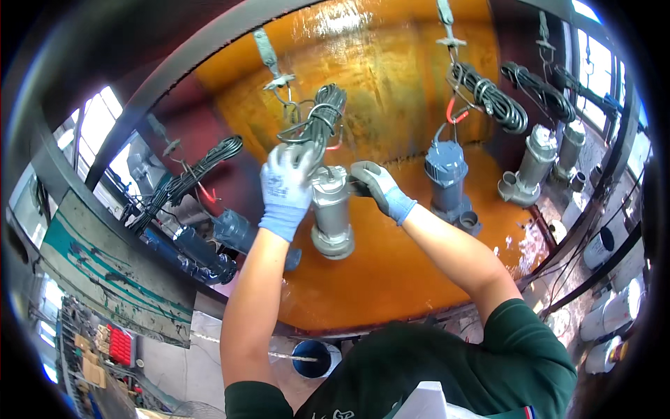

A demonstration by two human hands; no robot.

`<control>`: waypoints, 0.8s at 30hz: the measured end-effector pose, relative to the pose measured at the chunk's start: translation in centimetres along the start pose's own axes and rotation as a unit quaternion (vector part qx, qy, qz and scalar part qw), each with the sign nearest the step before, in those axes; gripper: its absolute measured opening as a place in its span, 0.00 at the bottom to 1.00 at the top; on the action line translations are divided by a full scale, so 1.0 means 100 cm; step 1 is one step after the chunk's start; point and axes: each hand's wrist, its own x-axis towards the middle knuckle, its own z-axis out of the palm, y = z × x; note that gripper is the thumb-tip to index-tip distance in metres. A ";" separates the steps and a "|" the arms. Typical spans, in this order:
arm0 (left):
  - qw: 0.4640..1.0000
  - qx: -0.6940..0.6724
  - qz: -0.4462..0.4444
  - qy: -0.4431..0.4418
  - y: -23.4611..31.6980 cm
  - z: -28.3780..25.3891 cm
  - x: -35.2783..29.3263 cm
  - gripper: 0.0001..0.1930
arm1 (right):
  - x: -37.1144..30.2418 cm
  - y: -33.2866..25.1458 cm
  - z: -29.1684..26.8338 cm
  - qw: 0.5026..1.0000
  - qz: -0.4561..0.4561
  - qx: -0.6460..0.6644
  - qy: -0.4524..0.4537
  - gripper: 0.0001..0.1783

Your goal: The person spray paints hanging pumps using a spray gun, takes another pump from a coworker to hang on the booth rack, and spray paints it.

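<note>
Your left hand (286,180), in a knit glove of pale blue and grey, closes around the lower end of a thick bundle of black rubbery cable (328,112), looped and tied at its middle. Your right hand (377,184), in a glove with a dark palm, curls its fingers at the right side of a grey pump's top; whether it grips cannot be told. The grey pump (331,218), a smooth metal cylinder with a rounded, wider base, stands upright between your hands, below a pale, paint-crusted hook (268,56). To its right, a blue pump (446,171) with a stubby round outlet hangs under a red clip (450,110). Glossy amber liquid coats the far wall (391,84), streaked and shining. Farther right are two more grey pumps (536,164); at left, dark blue pumps (234,229) tilt beside a flat panel (115,269) smeared green. A round bucket (333,359) sits near you.
</note>
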 end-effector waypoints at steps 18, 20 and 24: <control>0.820 -0.391 -0.412 -0.061 -0.096 -0.012 -0.024 0.19 | 0.119 -0.083 -0.068 0.948 0.210 0.238 0.013 0.57; 0.739 -0.450 -0.494 -0.087 -0.099 -0.006 -0.020 0.15 | 0.129 -0.092 -0.066 0.959 0.170 0.225 0.019 0.47; 0.773 -0.487 -0.404 -0.048 -0.142 0.013 -0.041 0.08 | 0.135 -0.104 -0.042 0.949 0.099 0.236 -0.186 0.21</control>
